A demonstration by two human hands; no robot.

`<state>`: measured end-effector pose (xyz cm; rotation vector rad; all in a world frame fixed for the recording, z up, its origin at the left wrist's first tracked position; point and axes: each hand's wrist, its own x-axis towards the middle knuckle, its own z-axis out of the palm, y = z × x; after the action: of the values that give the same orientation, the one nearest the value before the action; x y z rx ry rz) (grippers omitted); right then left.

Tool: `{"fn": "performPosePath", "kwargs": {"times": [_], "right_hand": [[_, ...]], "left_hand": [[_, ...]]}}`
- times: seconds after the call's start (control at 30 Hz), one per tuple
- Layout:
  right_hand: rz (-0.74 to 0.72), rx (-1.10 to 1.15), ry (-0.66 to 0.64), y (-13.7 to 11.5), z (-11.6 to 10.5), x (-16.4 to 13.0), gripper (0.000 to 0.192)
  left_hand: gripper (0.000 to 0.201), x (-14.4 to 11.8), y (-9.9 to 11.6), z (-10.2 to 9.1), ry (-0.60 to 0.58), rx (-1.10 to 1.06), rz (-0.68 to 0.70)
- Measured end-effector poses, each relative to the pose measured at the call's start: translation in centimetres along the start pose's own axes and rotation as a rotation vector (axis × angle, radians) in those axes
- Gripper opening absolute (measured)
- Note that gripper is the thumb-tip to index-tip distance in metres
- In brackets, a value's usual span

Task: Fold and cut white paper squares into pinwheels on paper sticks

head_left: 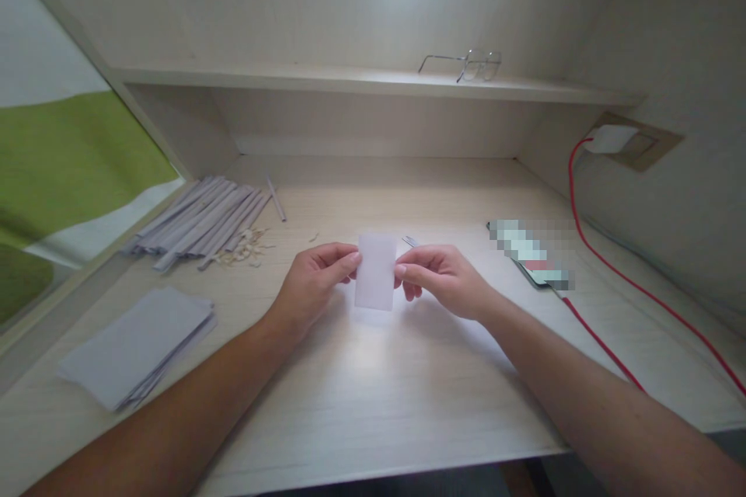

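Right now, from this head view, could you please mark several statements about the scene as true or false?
1. The left hand and right hand hold one pale slip between them. True.
2. The paper stack and pale sticks lie on the desk. True.
3. The eyeglasses lie on the desk. False: they rest on the shelf above it.
4. A red cable leads from the white plug. True.
5. The pale sticks are right of both hands. False: they lie to the left.

Both forearms point(203, 388) are bare, tapering to narrower bare wrists point(278, 320) and slender, uncovered fingers point(343, 267).
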<state>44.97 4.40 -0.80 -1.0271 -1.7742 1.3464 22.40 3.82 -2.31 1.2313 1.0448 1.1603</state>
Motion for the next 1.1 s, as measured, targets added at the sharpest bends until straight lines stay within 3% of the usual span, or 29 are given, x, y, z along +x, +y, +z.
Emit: {"fn": "performPosePath", "kwargs": {"times": [0.27, 0.67, 0.9, 1.1], "right_hand": [[-0.022, 0.232, -0.079, 0.39, 0.53, -0.03, 0.026], [-0.047, 0.307, -0.113, 0.41, 0.57, -0.01, 0.024], [-0.028, 0.305, -0.111, 0.1, 0.41, -0.02, 0.023], [-0.033, 0.306, -0.129, 0.2, 0.39, 0.01, 0.02]], "left_hand": [[0.024, -0.34, 0.56, 0.54, -0.042, -0.179, -0.068], [0.021, -0.54, 0.84, 0.49, -0.161, -0.373, -0.113], [0.032, -0.6, 0.69, 0.64, -0.065, -0.39, -0.093], [0.028, -0.64, 0.59, 0.69, -0.082, -0.386, -0.085]]}}
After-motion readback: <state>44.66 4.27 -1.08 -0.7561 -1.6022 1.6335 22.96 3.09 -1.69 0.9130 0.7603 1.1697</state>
